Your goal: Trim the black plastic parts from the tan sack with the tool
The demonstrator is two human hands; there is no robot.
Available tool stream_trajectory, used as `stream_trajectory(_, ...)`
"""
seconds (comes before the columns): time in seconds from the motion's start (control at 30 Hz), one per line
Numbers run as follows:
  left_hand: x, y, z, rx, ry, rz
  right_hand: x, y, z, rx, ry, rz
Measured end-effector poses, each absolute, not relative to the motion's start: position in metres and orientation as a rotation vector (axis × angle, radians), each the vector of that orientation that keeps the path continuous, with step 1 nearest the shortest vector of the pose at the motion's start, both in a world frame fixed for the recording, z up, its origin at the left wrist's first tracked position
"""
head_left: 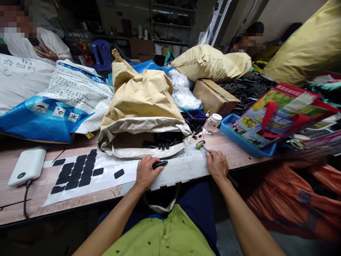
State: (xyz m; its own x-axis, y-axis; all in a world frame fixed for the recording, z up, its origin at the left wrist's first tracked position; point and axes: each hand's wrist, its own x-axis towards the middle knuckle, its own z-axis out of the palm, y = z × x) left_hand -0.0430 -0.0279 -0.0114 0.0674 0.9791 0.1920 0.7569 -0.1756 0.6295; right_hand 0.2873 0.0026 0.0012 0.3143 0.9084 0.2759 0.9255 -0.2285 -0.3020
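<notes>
My left hand (147,172) is closed, thumb and fingers pinching a short black tube-shaped piece (160,164) above the light-grey cardboard (181,170) at the table's front edge. My right hand (217,164) is wrapped round a small tool (204,145) with a metal shaft and a rounded yellow-green head; a black handle end sticks out below the palm. Just beyond both hands lies an open woven sack (144,96), its mouth facing me, with several black pieces (163,145) inside. Below the cardboard, a pale bag opening (162,208) shows at my lap.
On the left, a white power bank (28,166) with a cable lies beside a sheet of black rounded patches (80,169). A clear jar (212,123), a blue tray (247,140) and a cardboard box (215,95) stand to the right. A person (53,46) is at the back left.
</notes>
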Motion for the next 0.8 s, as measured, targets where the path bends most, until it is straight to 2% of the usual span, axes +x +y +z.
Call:
stream_trajectory(0.1, -0.042, -0.028, -0.011, 1.977, 1.728, 0.844, 0.263, -0.021, 0.016, -1.963, -1.542, 0.016)
stream_trajectory(0.2, -0.042, -0.028, -0.012, 1.973, 1.724, 0.841, 0.224, -0.052, 0.027, -1.647, -1.628, 0.254)
stream_trajectory(0.43, -0.042, -0.028, -0.012, 1.969, 1.703, 0.826, 0.158, -0.082, 0.028, -1.418, -1.817, 0.557)
stream_trajectory(0.8, -0.04, -0.03, -0.007, 1.912, 1.697, 0.844, 0.15, -0.084, 0.024, -1.489, -2.004, 0.392)
